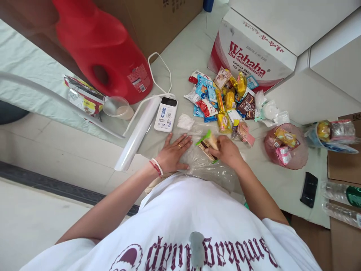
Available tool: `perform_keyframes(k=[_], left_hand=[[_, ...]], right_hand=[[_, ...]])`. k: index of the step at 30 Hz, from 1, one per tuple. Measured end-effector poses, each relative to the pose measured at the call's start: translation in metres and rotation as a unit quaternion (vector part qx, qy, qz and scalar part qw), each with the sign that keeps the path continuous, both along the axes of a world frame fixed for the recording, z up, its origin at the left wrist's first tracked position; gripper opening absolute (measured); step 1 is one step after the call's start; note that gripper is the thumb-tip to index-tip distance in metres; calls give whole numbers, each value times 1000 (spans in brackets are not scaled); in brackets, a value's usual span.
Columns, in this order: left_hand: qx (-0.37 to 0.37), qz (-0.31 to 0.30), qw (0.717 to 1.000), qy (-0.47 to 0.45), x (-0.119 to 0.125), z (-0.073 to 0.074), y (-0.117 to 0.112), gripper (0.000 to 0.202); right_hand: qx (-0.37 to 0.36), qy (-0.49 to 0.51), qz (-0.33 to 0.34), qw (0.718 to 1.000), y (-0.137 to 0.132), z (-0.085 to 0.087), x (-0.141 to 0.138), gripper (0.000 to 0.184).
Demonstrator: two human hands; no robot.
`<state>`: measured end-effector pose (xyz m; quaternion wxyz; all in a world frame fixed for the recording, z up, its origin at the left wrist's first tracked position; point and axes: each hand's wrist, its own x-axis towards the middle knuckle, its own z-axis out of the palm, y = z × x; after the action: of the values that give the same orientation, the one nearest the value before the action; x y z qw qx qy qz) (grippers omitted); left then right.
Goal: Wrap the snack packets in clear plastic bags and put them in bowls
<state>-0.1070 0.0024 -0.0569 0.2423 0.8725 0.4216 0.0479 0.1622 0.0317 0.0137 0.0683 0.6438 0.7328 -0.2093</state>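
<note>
My left hand (175, 152) lies flat with its fingers spread on a clear plastic bag (197, 167) near the table's front edge. In my right hand (227, 151) is a small snack packet (207, 148) with green ends and a dark printed panel, pinched just above the bag. Part of the packet is hidden behind my fingers. Beyond my hands sits a heap of wrapped snacks (207, 88) in blue, red, yellow and brown wrappers. A white crumpled packet (185, 122) rests just past my left fingertips.
A white power bank (166, 114) and a clear plastic roll (138, 133) lie to the left, near a big red jug (113, 56). On the right are a pink bowl (303, 152) with snacks and a black phone (309, 189). A Wahaha carton (245, 56) stands behind.
</note>
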Motion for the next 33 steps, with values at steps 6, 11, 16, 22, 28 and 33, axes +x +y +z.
perform_keyframes(k=[6,11,16,22,28,33], left_hand=[[4,2,1000,-2,-2,-2,-4,106],[1,2,1000,1,-3,-3,-4,110],[-13,9,1000,9,-4,-3,-4,114],[-18,0,1000,-6,-4,-4,-1,115],[15,18,997,-72,-18,9,-15,92],[92,-12,983,-162,-28,22,-51,68]], right_hand=[[56,-12,-56,997,-15,5,4,57],[33,-67,48,996,-29,-12,-27,61],[13,-56,71,996,-32,-5,-5,44],[30,2,110,993,-30,16,0,47],[18,46,143,988,-34,-1,-15,58],[60,226,196,952,-74,19,49,55]])
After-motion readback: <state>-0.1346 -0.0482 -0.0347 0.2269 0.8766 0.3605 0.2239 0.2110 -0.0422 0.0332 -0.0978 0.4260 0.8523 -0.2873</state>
